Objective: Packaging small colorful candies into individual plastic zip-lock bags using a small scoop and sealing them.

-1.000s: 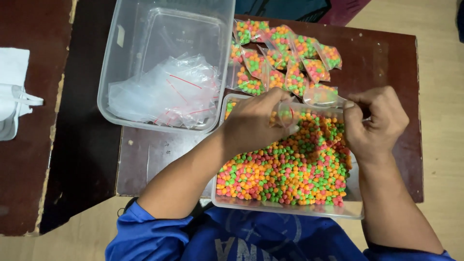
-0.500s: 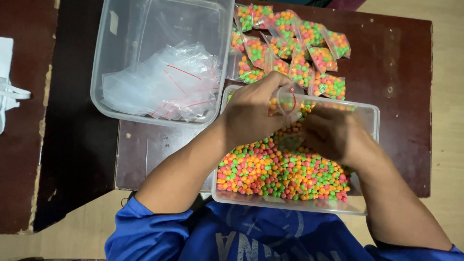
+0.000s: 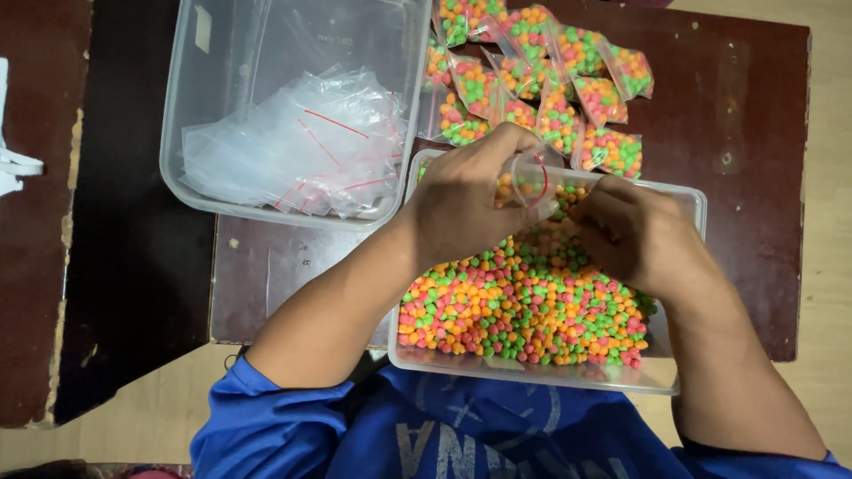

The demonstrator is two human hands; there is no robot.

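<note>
- A small clear zip bag (image 3: 530, 182) is gripped by the left hand (image 3: 466, 200) over the candy tub (image 3: 683, 208)
- The right hand (image 3: 635, 232), lowered since a second ago, is cupped closed on the candies (image 3: 524, 306), so scooping seems underway

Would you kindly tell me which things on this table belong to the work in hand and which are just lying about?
In use:
- left hand holding a small clear bag
- right hand down among the coloured pellets
- pellet tub
- tub of empty bags
- pile of filled bags

Lying about:
- white object at the left edge
- dark table
</note>
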